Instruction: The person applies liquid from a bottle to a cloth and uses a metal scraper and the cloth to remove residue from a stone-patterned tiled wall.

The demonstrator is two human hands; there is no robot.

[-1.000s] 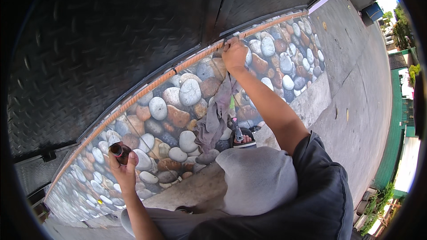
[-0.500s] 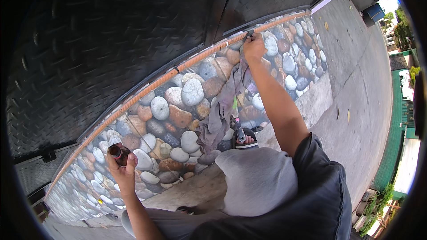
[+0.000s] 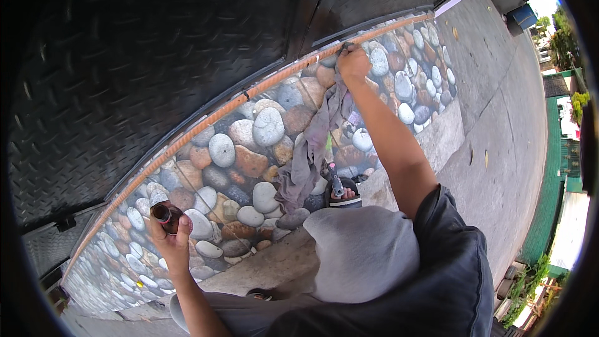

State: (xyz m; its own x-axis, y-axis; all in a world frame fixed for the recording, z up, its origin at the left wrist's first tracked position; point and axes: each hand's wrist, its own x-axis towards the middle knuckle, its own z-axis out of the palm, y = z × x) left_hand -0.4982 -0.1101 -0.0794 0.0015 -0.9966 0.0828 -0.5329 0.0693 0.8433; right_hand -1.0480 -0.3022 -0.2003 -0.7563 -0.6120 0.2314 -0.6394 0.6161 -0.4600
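My left hand point(image 3: 171, 243) is closed round a small brown glass bottle point(image 3: 167, 217), its open mouth turned up toward me. My right hand point(image 3: 354, 62) reaches far forward, its fingers pinched on a dark bunched bit of cloth against the orange ridged bar point(image 3: 277, 77) along the gate's foot. From under that hand a long, stained grey rag point(image 3: 306, 162) trails over the pebble-patterned surface point(image 3: 240, 131). Whether the dark bit is the rag's own end is partly hidden by my fingers.
A black diamond-plate metal gate point(image 3: 143, 75) rises along the far side. My sandalled foot point(image 3: 343, 196) is beside a tool with a pink-tipped grey handle point(image 3: 335, 178). Grey concrete point(image 3: 493, 118) stretches right, toward a blue bin point(image 3: 524, 17) and plants.
My right hand has slid slightly left along the orange bar. My left hand keeps the bottle in much the same place, and the view has shifted a little.
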